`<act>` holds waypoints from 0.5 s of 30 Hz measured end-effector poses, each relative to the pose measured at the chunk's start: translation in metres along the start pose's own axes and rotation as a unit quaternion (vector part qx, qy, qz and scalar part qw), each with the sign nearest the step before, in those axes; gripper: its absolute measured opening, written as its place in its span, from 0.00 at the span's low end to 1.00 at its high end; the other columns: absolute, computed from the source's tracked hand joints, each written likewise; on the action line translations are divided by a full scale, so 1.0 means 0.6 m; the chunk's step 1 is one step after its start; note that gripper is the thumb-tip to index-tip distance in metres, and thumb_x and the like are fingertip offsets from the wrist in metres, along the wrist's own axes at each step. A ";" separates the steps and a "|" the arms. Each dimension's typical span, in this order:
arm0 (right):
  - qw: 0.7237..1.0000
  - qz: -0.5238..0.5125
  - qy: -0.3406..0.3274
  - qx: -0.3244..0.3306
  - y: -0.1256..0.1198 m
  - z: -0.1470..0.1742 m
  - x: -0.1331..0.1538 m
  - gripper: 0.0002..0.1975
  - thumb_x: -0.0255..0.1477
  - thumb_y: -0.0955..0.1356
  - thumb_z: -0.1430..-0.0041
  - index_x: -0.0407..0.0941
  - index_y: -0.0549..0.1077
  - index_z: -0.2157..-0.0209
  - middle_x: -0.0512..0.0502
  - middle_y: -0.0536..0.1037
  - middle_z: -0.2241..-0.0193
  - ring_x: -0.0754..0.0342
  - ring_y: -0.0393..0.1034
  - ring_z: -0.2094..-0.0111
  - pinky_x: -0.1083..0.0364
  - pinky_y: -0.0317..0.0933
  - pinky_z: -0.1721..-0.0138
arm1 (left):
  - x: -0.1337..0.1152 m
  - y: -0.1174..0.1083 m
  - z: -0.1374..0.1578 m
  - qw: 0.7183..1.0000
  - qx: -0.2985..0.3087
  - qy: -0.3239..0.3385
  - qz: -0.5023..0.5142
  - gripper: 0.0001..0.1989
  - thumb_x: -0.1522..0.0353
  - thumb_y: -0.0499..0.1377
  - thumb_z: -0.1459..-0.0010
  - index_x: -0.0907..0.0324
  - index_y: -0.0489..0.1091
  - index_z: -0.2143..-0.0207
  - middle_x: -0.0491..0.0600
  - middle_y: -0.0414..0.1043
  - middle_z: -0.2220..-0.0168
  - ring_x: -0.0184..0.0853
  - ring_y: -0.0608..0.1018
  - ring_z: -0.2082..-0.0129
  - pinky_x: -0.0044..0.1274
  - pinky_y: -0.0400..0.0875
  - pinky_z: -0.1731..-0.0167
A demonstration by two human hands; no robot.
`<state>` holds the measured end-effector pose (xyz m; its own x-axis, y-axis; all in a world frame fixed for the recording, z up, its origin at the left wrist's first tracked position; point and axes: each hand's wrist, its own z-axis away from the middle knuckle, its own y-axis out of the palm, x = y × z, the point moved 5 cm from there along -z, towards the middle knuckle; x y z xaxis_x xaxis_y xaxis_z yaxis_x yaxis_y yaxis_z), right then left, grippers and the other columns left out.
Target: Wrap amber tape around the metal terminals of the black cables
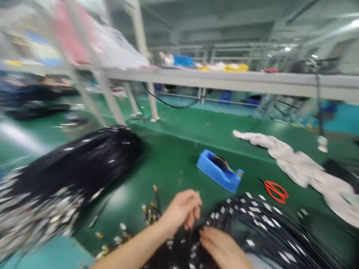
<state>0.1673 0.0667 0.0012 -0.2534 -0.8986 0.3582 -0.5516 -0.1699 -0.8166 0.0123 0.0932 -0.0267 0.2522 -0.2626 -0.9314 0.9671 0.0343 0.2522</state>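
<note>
My left hand point(183, 209) is raised just above a heap of black cables, fingers curled in a closed pinch. A tiny pale bit shows by its fingertips, too blurred to name. Lower and to the right, my right hand point(221, 246) is closed over black cables point(193, 248), its thumb hidden. The cables carry white label tags and spread right in a wide loop point(258, 220). Cable ends with gold-coloured and whitish connectors point(151, 215) stick out left of my left forearm.
Beyond my hands sits a blue tape dispenser point(220, 170), with orange-handled scissors point(276, 191) to its right. A pale crumpled cloth point(303, 166) stretches along the right. A big bundle of black cables point(92, 160) lies left on the green tabletop point(168, 157). A raised shelf point(224, 78) crosses behind.
</note>
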 end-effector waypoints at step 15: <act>0.925 0.065 0.373 0.017 -0.173 -0.081 -0.308 0.10 0.28 0.65 0.37 0.44 0.79 0.65 0.44 0.76 0.64 0.54 0.70 0.64 0.56 0.61 0.59 | 0.043 -0.032 -0.004 0.991 0.028 -0.117 0.062 0.18 0.56 0.65 0.46 0.59 0.63 0.66 0.41 0.70 0.78 0.21 0.63 0.89 0.14 0.53 0.89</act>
<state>0.2331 0.2699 0.0419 -0.8013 -0.3849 0.4581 -0.4558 -0.1034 -0.8841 0.0005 0.0884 -0.0562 0.3482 -0.4771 -0.8069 0.9239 0.0293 0.3814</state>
